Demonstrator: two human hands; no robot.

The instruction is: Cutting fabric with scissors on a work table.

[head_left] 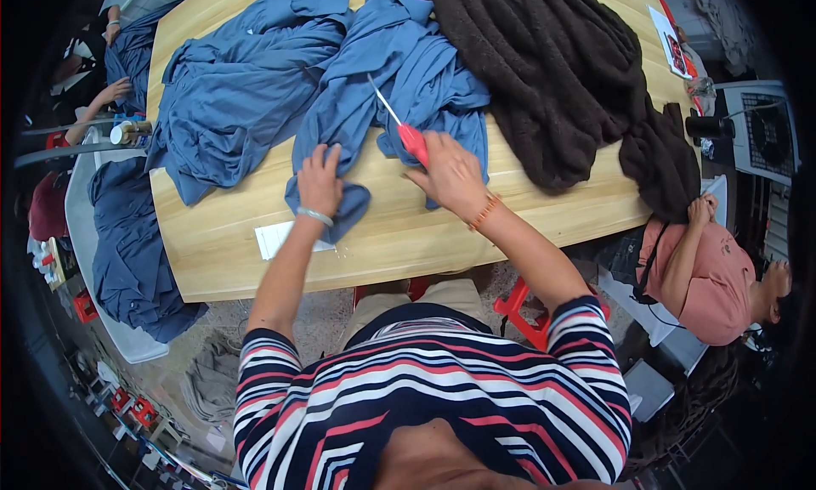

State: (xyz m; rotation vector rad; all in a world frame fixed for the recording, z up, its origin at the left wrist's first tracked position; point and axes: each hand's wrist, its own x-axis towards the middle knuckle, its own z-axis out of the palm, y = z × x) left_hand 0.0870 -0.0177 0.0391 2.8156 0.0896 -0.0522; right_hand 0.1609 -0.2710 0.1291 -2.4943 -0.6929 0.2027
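My left hand [320, 180] lies on the lower end of a blue garment [399, 61], fingers slightly bent and apart, pressing on the cloth. A narrow part of that garment runs under the hand and bends round beside it. In my right hand [450, 174] is a pair of scissors [413, 142] with a red handle and a slim metal blade. The blade looks closed, and its tip points up and left over the blue cloth. My right fingers wrap round the handle and hide part of it.
Another blue garment [255, 82] is heaped on the wooden table [425, 243] at left. Dark brown fleecy cloth [544, 82] covers the right. White paper [274, 239] lies by the front edge. A person in pink [705, 273] handles the brown cloth; another person's hand [114, 90] shows far left.
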